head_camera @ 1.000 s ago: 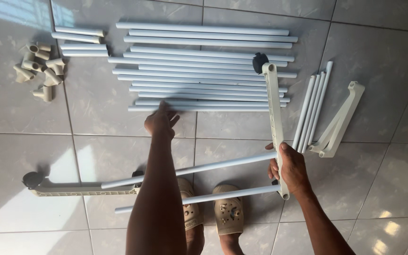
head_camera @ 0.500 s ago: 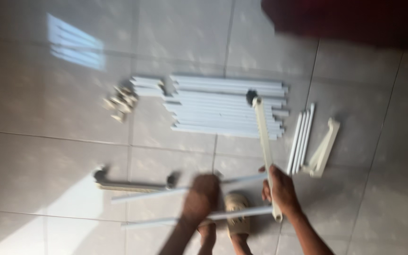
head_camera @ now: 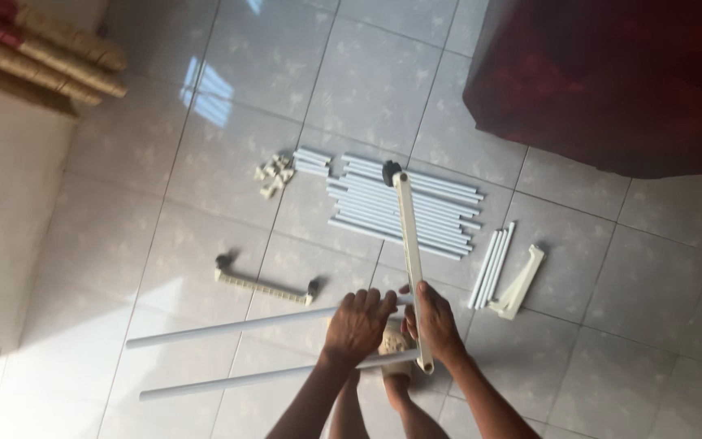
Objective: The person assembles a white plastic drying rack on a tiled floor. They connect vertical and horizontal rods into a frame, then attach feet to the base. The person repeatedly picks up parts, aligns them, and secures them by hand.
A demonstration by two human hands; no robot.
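My left hand (head_camera: pixel 357 324) grips the upper of two long white tubes (head_camera: pixel 229 327) where it meets a cream plastic bar (head_camera: pixel 408 244). My right hand (head_camera: pixel 434 323) holds that cream bar just to the right of the left hand. The bar runs up and away and ends in a black caster wheel (head_camera: pixel 389 171). The lower white tube (head_camera: pixel 262 378) also reaches the bar's near end. Both tubes stretch out to the left above the floor tiles.
A stack of several white tubes (head_camera: pixel 404 206) lies on the tiled floor with small cream connectors (head_camera: pixel 274 175) to its left. A second cream bar with wheels (head_camera: pixel 263 285) lies left. Short tubes (head_camera: pixel 491 266) and a cream bracket (head_camera: pixel 522 282) lie right. A dark red cloth (head_camera: pixel 611 81) covers something at top right.
The view has pulled up and back. My left hand came down from the tube stack and closed on the upper tube beside the bar. My right hand stayed on the bar.
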